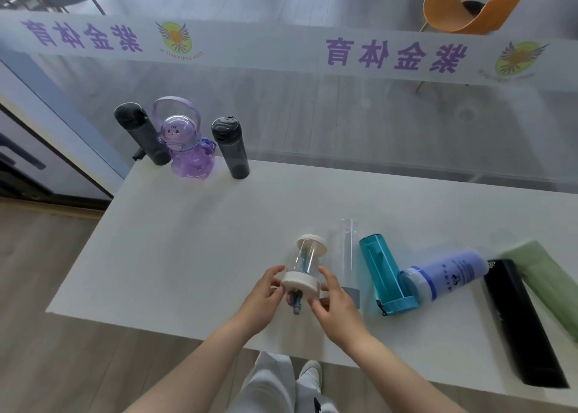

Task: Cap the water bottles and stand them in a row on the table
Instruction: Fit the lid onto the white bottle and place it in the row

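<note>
A white table (pixel 194 225) carries three upright capped bottles at ten o'clock: a dark grey bottle (pixel 142 134), a purple cartoon bottle (pixel 187 149) and a second grey bottle (pixel 230 148). At three o'clock lie a clear tube bottle (pixel 348 256), a teal bottle (pixel 380 271), a lavender bottle (pixel 444 275), a black flask (pixel 525 325) and a green bottle (pixel 544 281)

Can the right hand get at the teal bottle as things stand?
Probably not yet: the right hand grips the clear bottle's cream cap. The teal bottle lies nearby; only a clear tube between.
</note>
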`<state>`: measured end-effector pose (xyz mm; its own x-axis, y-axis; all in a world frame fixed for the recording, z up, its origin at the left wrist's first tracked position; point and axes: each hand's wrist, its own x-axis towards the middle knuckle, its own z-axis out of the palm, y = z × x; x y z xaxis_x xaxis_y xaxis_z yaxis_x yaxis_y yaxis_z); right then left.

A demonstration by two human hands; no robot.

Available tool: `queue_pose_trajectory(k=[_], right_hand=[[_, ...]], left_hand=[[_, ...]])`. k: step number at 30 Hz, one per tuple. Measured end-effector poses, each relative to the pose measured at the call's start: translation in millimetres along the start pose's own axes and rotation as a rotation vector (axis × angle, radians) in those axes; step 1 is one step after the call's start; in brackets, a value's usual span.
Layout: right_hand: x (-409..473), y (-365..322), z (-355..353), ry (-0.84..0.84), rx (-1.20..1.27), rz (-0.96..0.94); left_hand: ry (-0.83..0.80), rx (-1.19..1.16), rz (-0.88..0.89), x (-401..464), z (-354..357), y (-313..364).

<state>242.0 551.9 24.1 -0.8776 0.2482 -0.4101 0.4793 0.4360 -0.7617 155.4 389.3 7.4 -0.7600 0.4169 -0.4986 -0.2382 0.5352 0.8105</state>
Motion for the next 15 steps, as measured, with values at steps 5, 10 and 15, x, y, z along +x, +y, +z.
queue_pose_trajectory(k=[5,10,15], right_hand=[[3,-3,-16,0.007,0.0,0.011],[3,-12,-28,-0.042,0.041,0.033],[9,-18,-34,-0.065,0.017,0.073]], left_hand=[[0.014,-0.027,0.07,-5,-4,-1],[0.072,-0.043,0.116,-8,-6,10],[0.061,-0.121,0.108,-4,-5,22]])
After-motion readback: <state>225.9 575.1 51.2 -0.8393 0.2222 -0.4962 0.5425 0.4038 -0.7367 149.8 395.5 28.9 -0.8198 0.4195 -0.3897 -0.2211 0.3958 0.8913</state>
